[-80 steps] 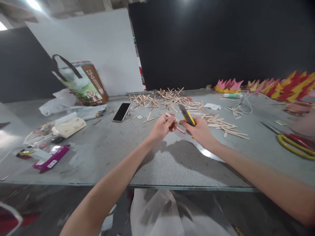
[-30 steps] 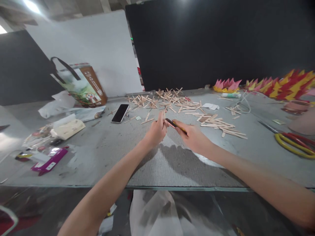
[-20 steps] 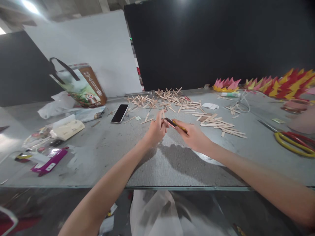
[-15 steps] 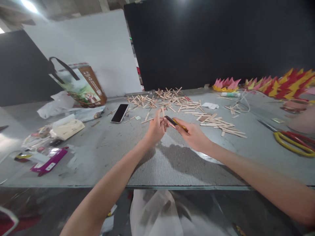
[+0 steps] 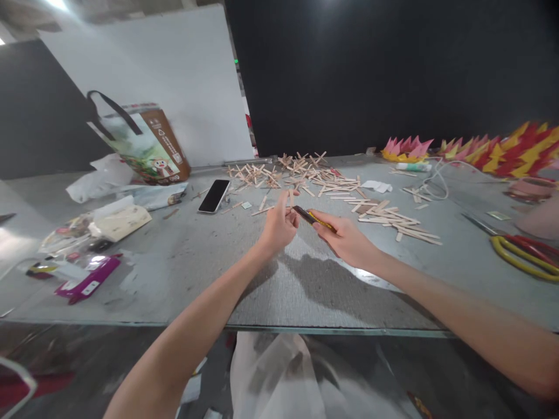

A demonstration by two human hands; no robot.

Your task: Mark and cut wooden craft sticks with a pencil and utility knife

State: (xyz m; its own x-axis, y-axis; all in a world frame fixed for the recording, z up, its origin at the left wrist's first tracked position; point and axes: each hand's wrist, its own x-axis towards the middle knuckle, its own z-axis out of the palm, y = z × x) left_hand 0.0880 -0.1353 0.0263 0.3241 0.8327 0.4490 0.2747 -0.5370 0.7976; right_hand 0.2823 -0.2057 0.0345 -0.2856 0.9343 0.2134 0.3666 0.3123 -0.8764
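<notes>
A white board (image 5: pixel 152 75) and a black panel (image 5: pixel 393 75) rise behind the grey counter (image 5: pixel 183 279). In front of the white board stands a printed shopping bag (image 5: pixel 146 145) with dark handles, a brown side and a cartoon figure; a crumpled white plastic bag (image 5: pixel 102 179) lies just beside it. A smartphone (image 5: pixel 214 196) lies flat, screen dark. Nearer the front edge on the left are a cream packet (image 5: pixel 127 224) and a purple packet (image 5: pixel 94 279). To the right, a white scrap of paper (image 5: pixel 377 186) lies near a glue stick (image 5: pixel 413 167) and a looped white cable (image 5: pixel 444 181). Pink-and-yellow paper spikes (image 5: pixel 406 150) stand near red-and-yellow ones (image 5: pixel 522 150), with scissors (image 5: pixel 509 238) with yellow and red handles lying nearer the front.
</notes>
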